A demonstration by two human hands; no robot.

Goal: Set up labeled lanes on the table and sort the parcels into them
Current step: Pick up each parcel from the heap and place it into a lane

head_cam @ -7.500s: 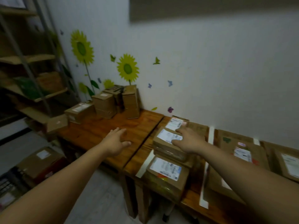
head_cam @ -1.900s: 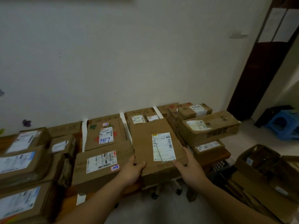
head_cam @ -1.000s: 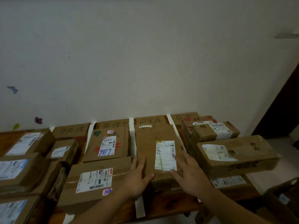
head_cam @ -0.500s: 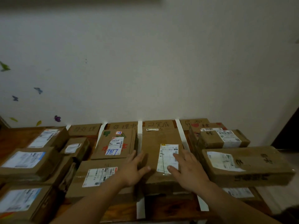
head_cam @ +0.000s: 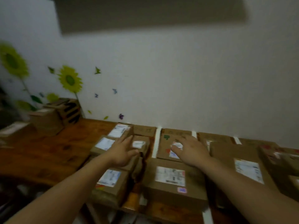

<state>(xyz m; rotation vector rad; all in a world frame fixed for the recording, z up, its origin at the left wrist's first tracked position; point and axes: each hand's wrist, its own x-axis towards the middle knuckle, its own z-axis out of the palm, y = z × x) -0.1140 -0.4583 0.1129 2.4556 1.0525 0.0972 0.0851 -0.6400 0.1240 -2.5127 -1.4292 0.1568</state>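
Note:
Cardboard parcels with white shipping labels fill taped lanes on a wooden table (head_cam: 48, 152). White tape strips (head_cam: 157, 141) run from the wall toward me, with cardboard lane signs (head_cam: 145, 130) at their far ends. My left hand (head_cam: 123, 152) hovers open over the leftmost lane's parcels (head_cam: 105, 145). My right hand (head_cam: 191, 151) is open, fingers spread, over the flat parcel (head_cam: 168, 143) in the second lane. A wide parcel (head_cam: 171, 177) lies in front of it. The large flat parcel (head_cam: 241, 162) lies in the third lane to the right. The frame is blurred.
Several unsorted boxes (head_cam: 55, 115) stand at the table's far left by the wall with sunflower stickers (head_cam: 69, 80). More parcels (head_cam: 281, 160) are stacked at the far right. Bare wood lies between the left boxes and the lanes.
Both hands have let go of the large flat parcel in the third lane and swung left. The view turned left, showing the sunflower wall and the unsorted boxes again.

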